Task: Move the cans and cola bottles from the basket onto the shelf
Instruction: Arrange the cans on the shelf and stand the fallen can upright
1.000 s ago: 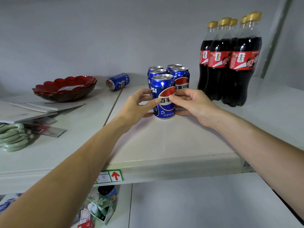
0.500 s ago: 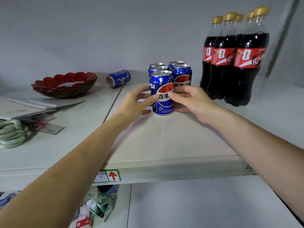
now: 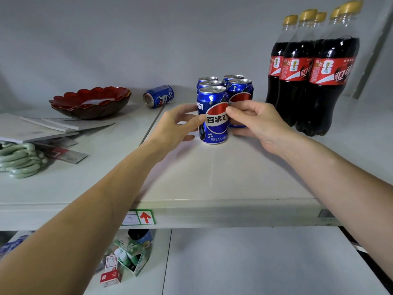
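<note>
1. Head view, the key relation: the front can (image 3: 213,116) stands upright on the shelf (image 3: 212,177), long axis vertical, directly between your two hands. Your left hand (image 3: 178,126) is on its left side and your right hand (image 3: 255,122) on its right, both level with the can's middle, and neither is clearly nearer.

2. Head view, fingers: your left thumb and fingertips (image 3: 198,119) touch the can's left face. Your right fingertips (image 3: 230,112) pinch at its right edge, the other fingers curled loosely. Both hands are closed lightly on this one can; how firm the grip is cannot be told from here.

3. Head view, neighbours: four more cans (image 3: 240,90) stand upright in a tight block just behind the front can, seemingly touching it. The cola bottles (image 3: 308,81) stand upright in a cluster to the right, apart from the cans. One stray can (image 3: 159,96) lies on its side further left, near a red bowl (image 3: 90,102).

4. Head view, surface and room: the shelf is flat, pale and smooth, with bare space in front of the cans and between cans and bottles. Papers (image 3: 42,128) and a green coil (image 3: 19,158) sit far left, well apart from your hands. The basket is not in view.
</note>
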